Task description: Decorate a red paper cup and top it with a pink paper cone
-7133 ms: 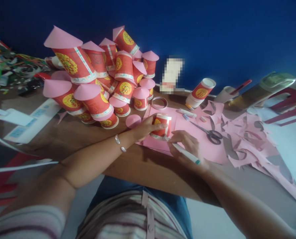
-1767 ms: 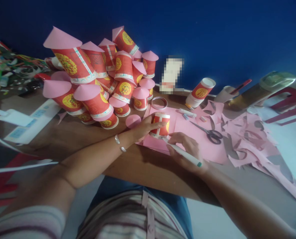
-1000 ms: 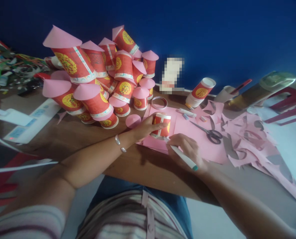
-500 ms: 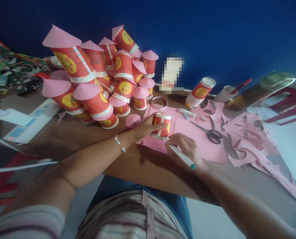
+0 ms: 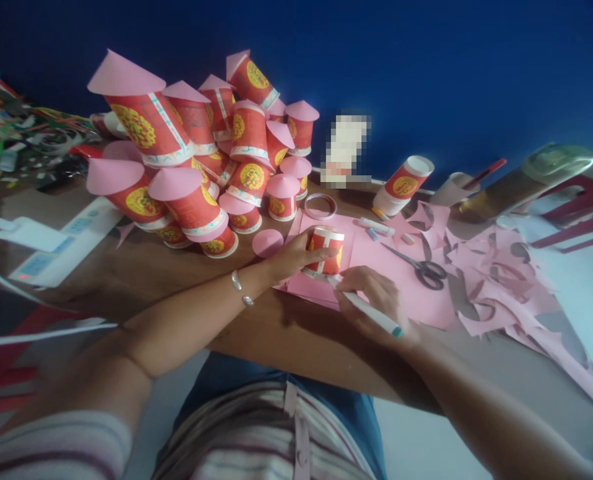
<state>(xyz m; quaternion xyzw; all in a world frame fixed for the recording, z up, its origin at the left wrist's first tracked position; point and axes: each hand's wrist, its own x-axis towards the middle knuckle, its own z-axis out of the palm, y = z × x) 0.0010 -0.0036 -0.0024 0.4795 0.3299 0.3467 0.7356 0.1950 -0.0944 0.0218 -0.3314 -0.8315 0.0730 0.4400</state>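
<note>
My left hand [image 5: 301, 253] is closed around a red paper cup [image 5: 332, 241] with a white stripe and a white band along its lower edge. Between the fingers of my right hand [image 5: 374, 293] is a white marker [image 5: 371, 313] with a green end. Its tip meets or nearly meets the cup's lower white band; the exact contact is too small to tell. Both hands are over pink paper sheets [image 5: 361, 267] on the wooden table. A pink paper cone [image 5: 267, 244] lies just left of my left hand.
Several red cups with pink cone tops [image 5: 249, 127] are piled at the left. Scissors [image 5: 424, 270] lie on the paper, beside pink scraps [image 5: 501, 280]. A tape roll [image 5: 320, 206], a stack of cups [image 5: 407, 181] and a metal bottle [image 5: 516, 183] stand behind; a power strip [image 5: 66, 240] is left.
The marker's green end has swung slightly right and up, with my right hand shifting a little. My left hand still holds the cup in about the same place.
</note>
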